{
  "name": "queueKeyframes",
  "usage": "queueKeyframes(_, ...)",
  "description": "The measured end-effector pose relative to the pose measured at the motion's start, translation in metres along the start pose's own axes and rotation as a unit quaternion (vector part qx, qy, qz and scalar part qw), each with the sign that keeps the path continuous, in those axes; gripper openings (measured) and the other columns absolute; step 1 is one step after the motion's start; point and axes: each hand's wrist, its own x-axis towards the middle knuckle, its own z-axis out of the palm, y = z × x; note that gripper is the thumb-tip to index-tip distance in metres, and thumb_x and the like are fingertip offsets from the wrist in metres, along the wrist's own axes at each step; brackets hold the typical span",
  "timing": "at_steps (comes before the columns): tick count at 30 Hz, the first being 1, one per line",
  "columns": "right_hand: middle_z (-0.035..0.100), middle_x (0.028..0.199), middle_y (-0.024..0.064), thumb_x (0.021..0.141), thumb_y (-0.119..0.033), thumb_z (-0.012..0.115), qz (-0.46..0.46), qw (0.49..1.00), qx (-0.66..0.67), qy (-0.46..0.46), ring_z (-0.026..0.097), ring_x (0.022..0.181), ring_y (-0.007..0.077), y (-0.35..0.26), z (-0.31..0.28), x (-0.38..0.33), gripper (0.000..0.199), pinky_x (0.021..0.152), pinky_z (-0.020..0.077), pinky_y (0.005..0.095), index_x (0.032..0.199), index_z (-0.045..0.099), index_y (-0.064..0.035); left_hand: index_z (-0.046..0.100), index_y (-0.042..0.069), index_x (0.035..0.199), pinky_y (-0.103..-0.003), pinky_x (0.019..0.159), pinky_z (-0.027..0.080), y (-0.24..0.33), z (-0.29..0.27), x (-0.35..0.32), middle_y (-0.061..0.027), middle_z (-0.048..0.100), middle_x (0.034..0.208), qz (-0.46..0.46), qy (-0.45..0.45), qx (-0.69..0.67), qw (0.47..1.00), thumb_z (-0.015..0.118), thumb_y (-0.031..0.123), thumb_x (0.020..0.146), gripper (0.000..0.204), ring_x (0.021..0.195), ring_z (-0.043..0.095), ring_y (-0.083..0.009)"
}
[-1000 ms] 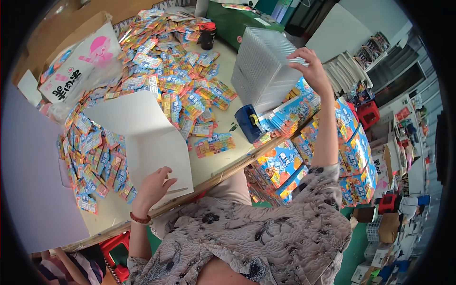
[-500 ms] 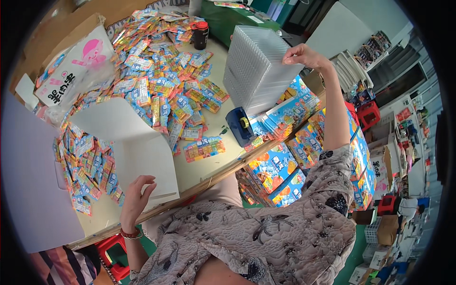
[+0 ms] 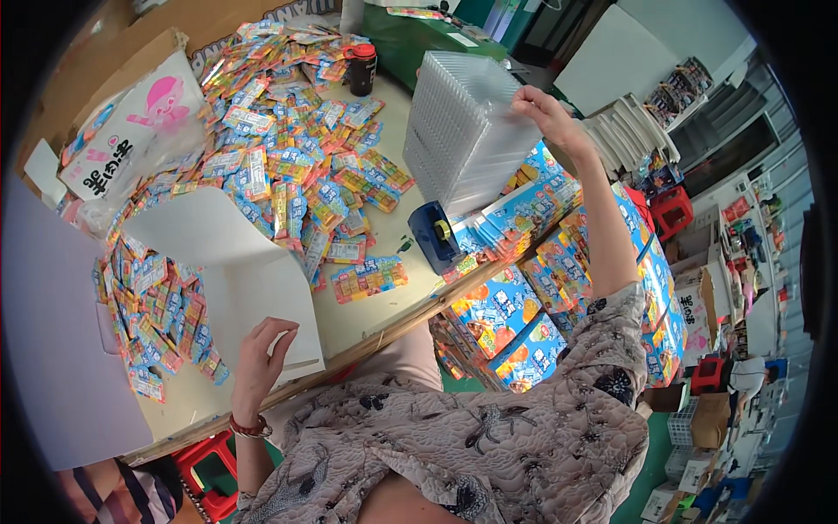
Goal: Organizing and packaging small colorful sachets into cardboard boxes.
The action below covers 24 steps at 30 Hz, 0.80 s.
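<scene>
Head view: right hand point(image 3: 546, 112) grips ribbed clear plastic stack point(image 3: 463, 140); left hand point(image 3: 259, 362) flat on white card point(image 3: 253, 297).

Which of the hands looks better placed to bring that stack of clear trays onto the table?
Right, probably. The right hand already grips the top corner of the stack of clear plastic trays, while the left hand rests far off on the white card sheet at the table's near edge.

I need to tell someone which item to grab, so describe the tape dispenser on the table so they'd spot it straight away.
Start at the tall stack of clear plastic trays that the right hand grips by its top corner. Just below its base, at the table's near edge, sits the tape dispenser. It is solid dark blue, unlike the multicoloured packets around it.
</scene>
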Motion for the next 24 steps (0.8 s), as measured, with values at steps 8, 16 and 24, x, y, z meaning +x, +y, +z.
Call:
queueKeyframes(8,0.052,0.082,-0.0035,0.089,-0.021,0.059,0.030,0.993,-0.022,-0.114,0.046,0.079,0.0080,-0.002,-0.021,0.002,0.015,0.073,0.0371,0.0236,0.086,0.058,-0.0066,0.061,0.007,0.113,-0.040,0.092,0.046,0.065,0.023,0.065,-0.0105,0.057,0.121,0.276,0.038,0.054,0.959,0.064,0.005,0.079,0.034,0.111,0.055,-0.0298)
queueKeyframes(16,0.058,0.086,0.0013,0.086,-0.021,0.064,-0.037,0.995,-0.083,-0.042,0.052,0.079,0.0121,-0.016,-0.007,-0.002,0.017,0.069,0.0404,0.0290,0.090,0.061,-0.0055,0.037,0.006,0.139,-0.048,0.113,0.017,0.145,0.113,0.233,-0.0064,0.029,0.149,0.422,0.106,0.213,0.875,0.062,0.027,0.083,0.065,0.140,0.022,-0.0251)
queueKeyframes(24,0.059,0.080,0.0063,0.086,-0.016,0.060,0.001,0.996,-0.067,-0.060,0.053,0.077,0.0168,-0.004,-0.016,0.006,0.016,0.072,0.0427,0.0308,0.090,0.059,-0.0007,0.044,0.011,0.131,-0.056,0.113,0.013,0.138,0.169,0.278,-0.0056,0.028,0.149,0.393,0.194,0.317,0.841,0.058,0.018,0.081,0.053,0.143,0.014,-0.0261)
